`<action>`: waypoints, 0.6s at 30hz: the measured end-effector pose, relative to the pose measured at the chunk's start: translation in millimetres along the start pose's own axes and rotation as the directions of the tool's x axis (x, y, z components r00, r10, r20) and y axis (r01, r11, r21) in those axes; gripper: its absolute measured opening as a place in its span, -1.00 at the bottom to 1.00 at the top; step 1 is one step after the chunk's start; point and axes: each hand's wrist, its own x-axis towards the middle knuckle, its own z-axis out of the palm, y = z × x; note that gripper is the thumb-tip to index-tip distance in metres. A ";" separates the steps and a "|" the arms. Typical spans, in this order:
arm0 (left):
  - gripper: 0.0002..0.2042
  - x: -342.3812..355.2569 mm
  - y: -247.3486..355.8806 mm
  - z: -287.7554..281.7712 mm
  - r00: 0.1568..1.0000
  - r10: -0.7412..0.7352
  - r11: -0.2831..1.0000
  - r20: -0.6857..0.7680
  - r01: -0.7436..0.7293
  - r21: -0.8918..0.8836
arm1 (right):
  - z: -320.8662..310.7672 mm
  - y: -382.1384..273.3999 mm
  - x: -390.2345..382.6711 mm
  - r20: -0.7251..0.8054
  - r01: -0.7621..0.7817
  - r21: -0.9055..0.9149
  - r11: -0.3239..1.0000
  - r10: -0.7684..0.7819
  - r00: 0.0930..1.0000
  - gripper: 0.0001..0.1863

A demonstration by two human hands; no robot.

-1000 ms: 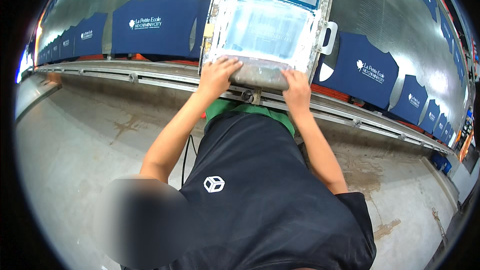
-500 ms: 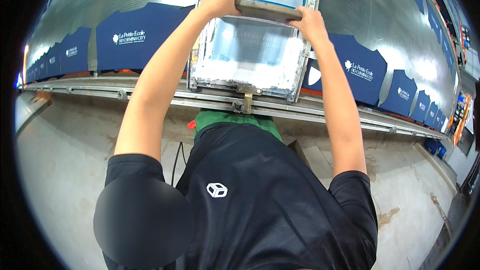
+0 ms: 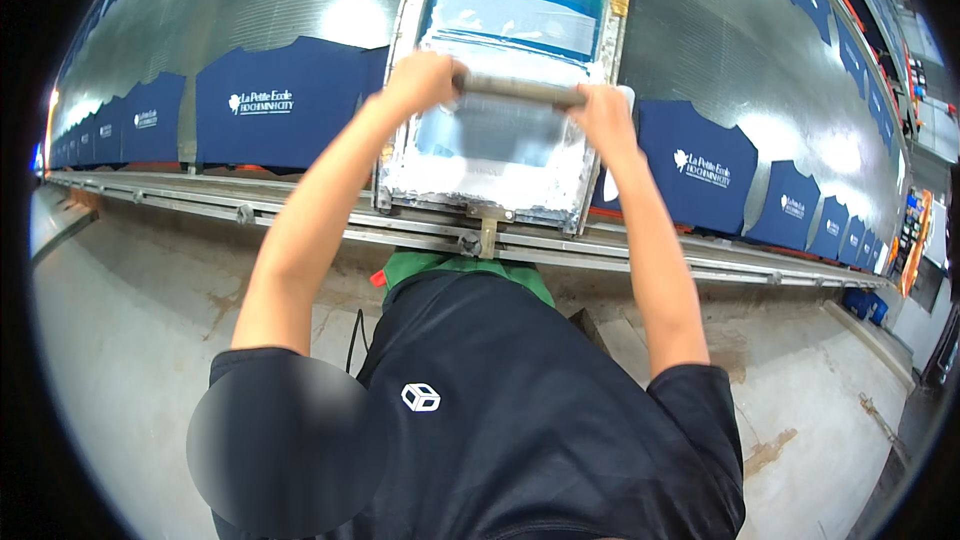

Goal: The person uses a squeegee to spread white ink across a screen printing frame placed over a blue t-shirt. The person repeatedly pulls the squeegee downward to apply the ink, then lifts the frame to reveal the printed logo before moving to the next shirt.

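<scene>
Both hands grip a long grey squeegee bar (image 3: pixel 515 89) across the middle of a metal-framed printing screen (image 3: pixel 615 20), with blue and milky areas on its mesh. My left hand (image 3: pixel 422 80) is closed around the bar's left end. My right hand (image 3: pixel 602 115), slightly blurred, is closed on its right end. A pale, semi-clear patch (image 3: pixel 485 140) on the mesh lies on the near side of the bar.
The screen sits on a long metal table (image 3: pixel 680 30) with rows of navy fabric pieces (image 3: pixel 280 130) bearing white prints. A metal rail (image 3: pixel 600 252) runs along the near edge. A dark blue object (image 3: pixel 864 305) lies low on the right.
Over the last second both hands went from the screen's near end up toward its far part with the bar, then came partway back toward me. The view has also shifted slightly.
</scene>
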 end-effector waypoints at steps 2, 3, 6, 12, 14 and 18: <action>-0.72 41.8 -7.1 -16.1 0.993 0.033 0.999 -0.118 -0.036 -0.024 | -9.7 10.9 44.9 -0.085 0.065 -0.030 0.997 -0.068 0.994 -0.69; -0.73 50.6 -7.6 -18.5 0.986 0.059 0.998 -0.158 -0.059 0.001 | -12.2 13.2 54.7 -0.068 0.031 -0.029 0.999 -0.033 0.997 -0.69; -0.75 52.7 -5.8 -12.2 0.980 0.086 0.996 -0.180 -0.081 0.035 | -3.6 18.5 53.4 -0.052 -0.003 -0.022 1.000 0.002 0.999 -0.69; -0.71 -67.1 10.5 62.2 0.978 0.083 0.990 -0.190 -0.103 -0.096 | 56.1 2.6 -83.1 -0.176 0.087 -0.013 0.996 -0.088 0.980 -0.65; -0.65 -111.7 18.4 84.0 0.979 0.044 0.992 -0.197 -0.065 -0.106 | 61.9 -15.5 -124.9 -0.165 0.071 0.023 0.997 -0.067 0.984 -0.62; -0.63 -134.8 28.3 68.4 0.994 0.103 0.995 -0.036 -0.102 0.023 | 59.2 -15.7 -138.3 -0.046 0.117 -0.001 0.993 -0.117 0.992 -0.65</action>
